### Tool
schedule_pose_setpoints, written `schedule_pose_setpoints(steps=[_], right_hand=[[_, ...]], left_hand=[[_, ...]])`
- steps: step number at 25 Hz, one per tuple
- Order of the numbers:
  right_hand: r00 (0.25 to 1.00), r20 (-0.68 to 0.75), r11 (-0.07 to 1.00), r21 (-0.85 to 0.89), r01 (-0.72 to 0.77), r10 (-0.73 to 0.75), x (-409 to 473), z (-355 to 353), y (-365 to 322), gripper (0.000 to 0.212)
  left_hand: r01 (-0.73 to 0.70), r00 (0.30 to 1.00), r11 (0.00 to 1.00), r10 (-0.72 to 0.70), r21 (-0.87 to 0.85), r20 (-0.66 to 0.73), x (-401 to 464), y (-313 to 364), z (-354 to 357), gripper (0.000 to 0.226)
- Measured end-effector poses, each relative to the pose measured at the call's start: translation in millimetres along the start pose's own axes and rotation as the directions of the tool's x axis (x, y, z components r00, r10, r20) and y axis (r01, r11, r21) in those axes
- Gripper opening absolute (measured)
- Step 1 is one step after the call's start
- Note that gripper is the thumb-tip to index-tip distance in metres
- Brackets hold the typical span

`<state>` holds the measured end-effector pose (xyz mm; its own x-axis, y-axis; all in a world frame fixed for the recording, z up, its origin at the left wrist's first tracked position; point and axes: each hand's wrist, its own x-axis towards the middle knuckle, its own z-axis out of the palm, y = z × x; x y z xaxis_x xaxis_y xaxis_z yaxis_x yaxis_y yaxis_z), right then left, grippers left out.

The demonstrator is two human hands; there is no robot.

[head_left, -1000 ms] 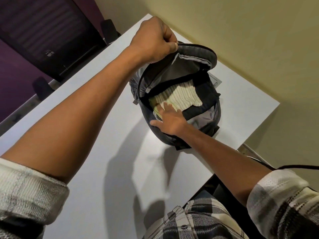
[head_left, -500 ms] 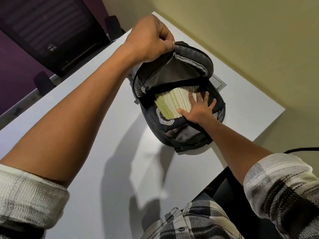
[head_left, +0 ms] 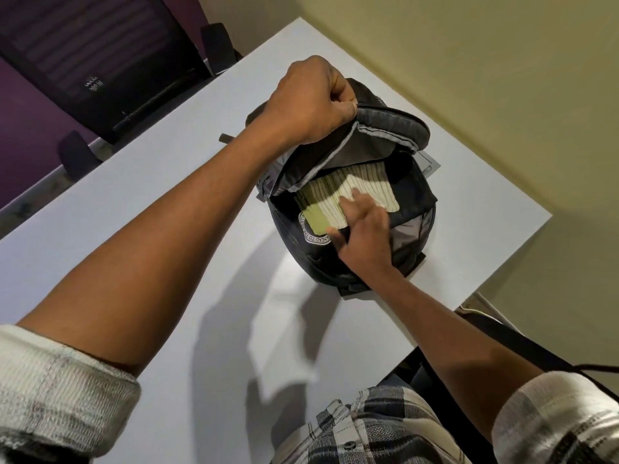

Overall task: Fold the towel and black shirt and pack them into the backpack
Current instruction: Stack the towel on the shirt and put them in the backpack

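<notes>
A dark grey backpack lies open on the white table. My left hand grips the top flap of the backpack and holds it up. Inside lies a folded cream ribbed towel with a green stripe at its near end. Under it sits the folded black shirt, showing part of a round white print. My right hand reaches into the opening; its fingers lie on the towel's near edge and its thumb is at the shirt.
A dark office chair stands beyond the table's far left edge. A yellowish wall runs close behind the backpack. The table's right edge drops off just past the bag. A flat white item pokes out behind the backpack.
My right hand slid from the far right side of the towel back to its near left corner. My left hand kept hold of the flap. The view shifted slightly.
</notes>
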<state>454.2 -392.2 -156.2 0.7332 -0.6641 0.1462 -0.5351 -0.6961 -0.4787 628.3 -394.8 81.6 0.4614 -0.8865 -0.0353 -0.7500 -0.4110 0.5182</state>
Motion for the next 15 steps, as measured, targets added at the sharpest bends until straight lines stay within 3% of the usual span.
schedule_pose_setpoints(steps=[2,5,11,15], right_hand=[[0.963,0.189,0.975,-0.074,0.209,-0.193,4,15,-13,0.057],[0.892,0.423,0.957,-0.152,0.246,-0.162,18,28,-24,0.058],[0.832,0.528,0.906,-0.248,0.344,-0.171,25,29,-24,0.076],[0.841,0.515,0.883,-0.301,0.36,-0.167,21,30,-25,0.065]], left_hand=[[-0.006,1.0,1.0,0.006,-0.006,0.005,-3,-1,0,0.013],[-0.015,1.0,1.0,0.015,-0.02,0.001,-5,0,-2,0.013],[0.014,1.0,0.997,-0.015,-0.081,-0.011,-10,-4,-11,0.012],[0.009,0.999,0.999,-0.007,-0.054,0.031,-22,1,-4,0.012]])
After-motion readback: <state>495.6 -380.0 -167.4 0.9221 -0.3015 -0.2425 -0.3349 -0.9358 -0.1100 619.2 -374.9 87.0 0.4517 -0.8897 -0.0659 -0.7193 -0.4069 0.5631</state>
